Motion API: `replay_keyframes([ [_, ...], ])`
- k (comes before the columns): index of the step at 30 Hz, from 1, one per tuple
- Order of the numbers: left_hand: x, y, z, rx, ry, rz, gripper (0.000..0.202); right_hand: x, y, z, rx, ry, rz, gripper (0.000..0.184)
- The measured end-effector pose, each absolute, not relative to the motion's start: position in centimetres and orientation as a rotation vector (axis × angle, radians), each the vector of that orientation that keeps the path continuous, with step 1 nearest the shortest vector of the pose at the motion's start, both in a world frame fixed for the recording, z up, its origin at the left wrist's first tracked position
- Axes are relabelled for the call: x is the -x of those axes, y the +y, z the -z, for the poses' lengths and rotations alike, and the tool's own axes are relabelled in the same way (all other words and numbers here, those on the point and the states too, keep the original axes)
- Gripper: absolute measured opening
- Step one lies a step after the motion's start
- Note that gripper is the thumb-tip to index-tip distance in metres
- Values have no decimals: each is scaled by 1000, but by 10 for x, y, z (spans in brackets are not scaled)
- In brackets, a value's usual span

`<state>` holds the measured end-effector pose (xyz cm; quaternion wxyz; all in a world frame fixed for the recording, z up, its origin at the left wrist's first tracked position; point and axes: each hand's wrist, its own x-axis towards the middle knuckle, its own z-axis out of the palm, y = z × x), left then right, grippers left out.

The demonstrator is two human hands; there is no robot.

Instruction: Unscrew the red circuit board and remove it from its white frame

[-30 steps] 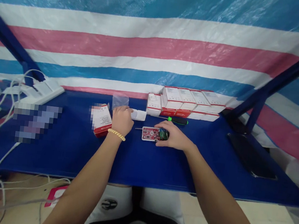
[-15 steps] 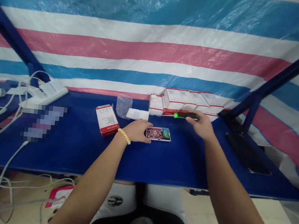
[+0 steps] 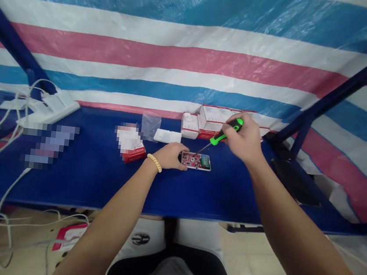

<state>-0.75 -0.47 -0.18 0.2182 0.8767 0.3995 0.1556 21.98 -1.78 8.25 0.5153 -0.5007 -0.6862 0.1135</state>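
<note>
A small opened device with a red circuit board lies on the blue table. My left hand, with a beaded bracelet at the wrist, rests against the board's left edge and steadies it. My right hand is closed round a screwdriver with a green and black handle. The screwdriver slants down to the left and its tip sits on the board.
A white cover and a clear plastic bag lie behind the board. A red and white box lies to the left. Stacked white and red boxes stand at the back. White power strips and cables crowd the left; a dark phone lies right.
My right hand left the board, picked up the screwdriver from the table behind it and brought its tip down onto the board. My left hand moved from the white cover to the board's left edge.
</note>
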Motion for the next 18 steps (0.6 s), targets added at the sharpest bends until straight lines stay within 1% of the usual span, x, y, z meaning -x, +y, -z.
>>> replay_keyframes([
  [9,8,-5,-1,-2442,1095,-402,65,-207,-14,-87,1186,-1742,-188,11],
  [18,8,-4,0,-2453,1086,-417,64,-204,-13,-87,1213,-1777,-231,9],
])
